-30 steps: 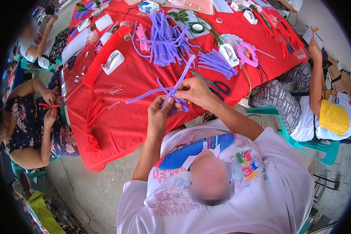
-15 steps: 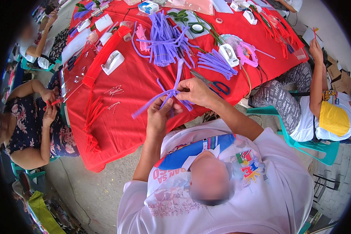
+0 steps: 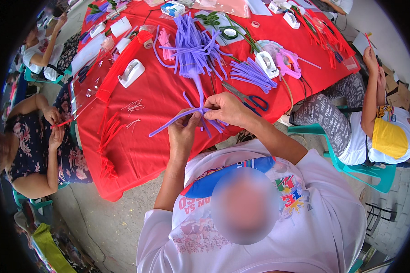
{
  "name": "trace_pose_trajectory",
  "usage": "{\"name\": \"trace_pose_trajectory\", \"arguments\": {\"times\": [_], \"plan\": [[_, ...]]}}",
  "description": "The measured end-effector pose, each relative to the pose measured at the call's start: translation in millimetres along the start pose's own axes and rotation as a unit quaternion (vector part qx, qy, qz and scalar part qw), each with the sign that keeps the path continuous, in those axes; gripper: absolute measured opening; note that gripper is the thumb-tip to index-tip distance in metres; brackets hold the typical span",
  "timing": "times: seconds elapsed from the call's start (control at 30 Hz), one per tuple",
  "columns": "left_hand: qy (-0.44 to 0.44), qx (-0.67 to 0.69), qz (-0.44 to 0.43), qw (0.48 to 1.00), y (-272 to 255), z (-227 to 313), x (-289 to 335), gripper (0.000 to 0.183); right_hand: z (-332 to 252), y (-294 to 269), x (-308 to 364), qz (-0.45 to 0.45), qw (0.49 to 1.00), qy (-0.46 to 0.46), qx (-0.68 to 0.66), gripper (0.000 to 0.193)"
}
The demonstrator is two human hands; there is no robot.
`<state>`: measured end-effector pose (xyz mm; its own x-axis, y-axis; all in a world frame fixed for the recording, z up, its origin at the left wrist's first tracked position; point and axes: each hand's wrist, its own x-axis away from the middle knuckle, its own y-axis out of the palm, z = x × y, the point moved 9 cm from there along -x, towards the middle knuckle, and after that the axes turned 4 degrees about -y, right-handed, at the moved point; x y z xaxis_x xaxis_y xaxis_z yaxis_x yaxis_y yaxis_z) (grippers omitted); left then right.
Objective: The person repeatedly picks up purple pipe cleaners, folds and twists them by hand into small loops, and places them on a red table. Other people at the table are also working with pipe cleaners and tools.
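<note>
Left hand [image 3: 183,132], right hand [image 3: 226,108]: fingers pinched, fingertips nearly touching.

Item: purple pipe cleaners [image 3: 187,116], crossed and pinched between my left hand [image 3: 183,132] and my right hand [image 3: 228,109], over the red-covered table [image 3: 141,150]. On the table: loose purple pipe-cleaner pile [image 3: 193,48], smaller purple bundle [image 3: 252,73], blue-handled scissors [image 3: 250,98], white tape dispenser [image 3: 132,73], red pipe cleaners [image 3: 107,134]. Other people sit at both sides.
</note>
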<state>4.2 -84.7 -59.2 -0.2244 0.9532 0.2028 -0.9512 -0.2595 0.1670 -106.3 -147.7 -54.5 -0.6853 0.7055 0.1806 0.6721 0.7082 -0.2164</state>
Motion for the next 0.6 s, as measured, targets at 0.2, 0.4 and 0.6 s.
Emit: {"name": "trace_pose_trajectory", "arguments": {"times": [0.2, 0.4, 0.6], "plan": [[-0.058, 0.047, -0.006, 0.997, -1.7, -9.0, 1.3, 0.013, -2.7, -3.3, 1.7, 0.032, 0.999, -0.033, 0.023, 0.003], [-0.11, 0.044, -0.051, 0.992, -1.4, -13.9, 4.1, 0.016, -15.6, -4.6, 2.0, -0.023, 0.996, -0.048, 0.077, 0.006], [-0.091, 0.034, -0.098, 0.99, 5.1, -11.7, 2.1, 0.012, -13.5, -1.3, 1.4, -0.08, 0.995, -0.019, 0.064, 0.009]]}}
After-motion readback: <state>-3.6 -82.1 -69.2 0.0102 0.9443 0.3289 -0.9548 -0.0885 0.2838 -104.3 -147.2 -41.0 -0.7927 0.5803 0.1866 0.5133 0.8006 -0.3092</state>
